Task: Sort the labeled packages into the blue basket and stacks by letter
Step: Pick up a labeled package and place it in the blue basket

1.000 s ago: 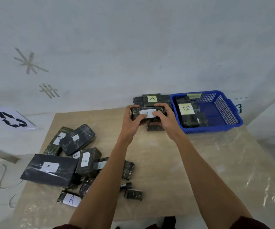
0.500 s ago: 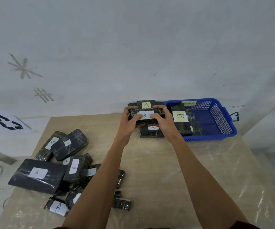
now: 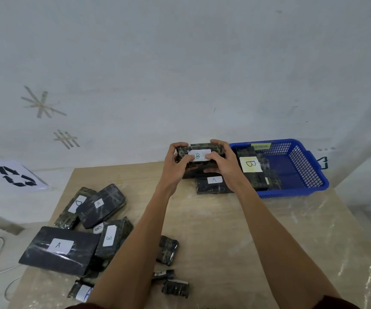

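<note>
Holding the B package [image 3: 199, 155] in the air over the A stack [image 3: 213, 185], left hand [image 3: 176, 166] and right hand [image 3: 223, 166] gripping its ends. Mid-sort step. Likely next: shift right, drop into blue basket [image 3: 313, 172] onto the B-labeled packages [image 3: 250, 164].

Even, cool, diffuse light; shadows soft and faint. Glare streaks on plastic film over tabletop [image 3: 313, 230], right side. Wide-angle bending at edges. Slight softness overall; small labels hard to read.
</note>
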Available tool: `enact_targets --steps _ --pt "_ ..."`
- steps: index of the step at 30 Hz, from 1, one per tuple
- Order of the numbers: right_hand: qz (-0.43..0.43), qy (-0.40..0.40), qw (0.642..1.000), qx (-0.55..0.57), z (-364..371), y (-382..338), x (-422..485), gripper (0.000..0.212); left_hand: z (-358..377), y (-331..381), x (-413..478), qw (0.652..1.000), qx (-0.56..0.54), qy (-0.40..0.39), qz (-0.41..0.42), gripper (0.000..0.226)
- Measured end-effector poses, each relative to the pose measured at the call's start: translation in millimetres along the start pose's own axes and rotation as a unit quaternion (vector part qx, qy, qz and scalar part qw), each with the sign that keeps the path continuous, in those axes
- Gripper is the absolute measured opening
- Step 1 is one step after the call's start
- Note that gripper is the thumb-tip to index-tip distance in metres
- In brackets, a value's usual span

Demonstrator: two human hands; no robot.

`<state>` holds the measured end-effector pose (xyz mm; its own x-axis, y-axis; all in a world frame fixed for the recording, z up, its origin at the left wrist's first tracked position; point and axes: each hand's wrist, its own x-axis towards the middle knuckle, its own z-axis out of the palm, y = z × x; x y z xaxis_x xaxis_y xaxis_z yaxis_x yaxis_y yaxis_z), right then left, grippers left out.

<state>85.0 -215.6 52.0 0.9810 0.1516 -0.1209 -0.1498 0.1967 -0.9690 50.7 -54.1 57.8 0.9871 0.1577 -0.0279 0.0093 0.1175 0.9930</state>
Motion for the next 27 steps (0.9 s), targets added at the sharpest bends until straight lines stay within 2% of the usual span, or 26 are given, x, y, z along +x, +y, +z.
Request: enact_targets --steps 6,11,13,17,19,21,24,27 --pt "0.135 -0.038 0.99 0.009 5.3 -11.7 2.8 0.041 -11.9 3.9 3.5 0.999 0.035 -0.03 0.014 0.049" --pt "0.091 -0.027 0.994 0.045 14.0 -13.3 0.5 0.009 -12.8 9.6 5.0 0.998 -0.001 -0.032 -0.058 0.036" --pt "0.081 -0.019 0.996 0.032 17.2 -11.5 -0.1 0.009 -13.1 11.5 6.2 0.996 -0.018 -0.029 -0.083 0.033" --pt "0.078 -0.011 0.997 0.004 24.1 -12.6 -3.4 0.015 -15.9 9.1 8.1 0.997 -0.009 -0.01 -0.071 0.018" --pt "0.073 0.002 0.997 0.0 25.8 -13.4 -5.2 0.02 -15.2 8.0 7.4 0.998 -0.011 -0.016 -0.067 0.016" --pt "0.059 0.01 0.998 -0.005 25.3 -10.3 -3.7 0.015 -13.5 8.6 7.6 0.998 -0.007 -0.02 -0.065 0.017" --pt "0.039 0.033 0.999 -0.014 25.8 -10.1 -2.0 0.023 -10.3 9.0 8.9 0.997 -0.005 -0.025 -0.067 0.017" --pt "0.035 0.038 0.998 -0.022 26.9 -11.9 -1.0 0.017 -9.5 5.9 10.9 0.998 -0.006 -0.023 -0.058 0.017"
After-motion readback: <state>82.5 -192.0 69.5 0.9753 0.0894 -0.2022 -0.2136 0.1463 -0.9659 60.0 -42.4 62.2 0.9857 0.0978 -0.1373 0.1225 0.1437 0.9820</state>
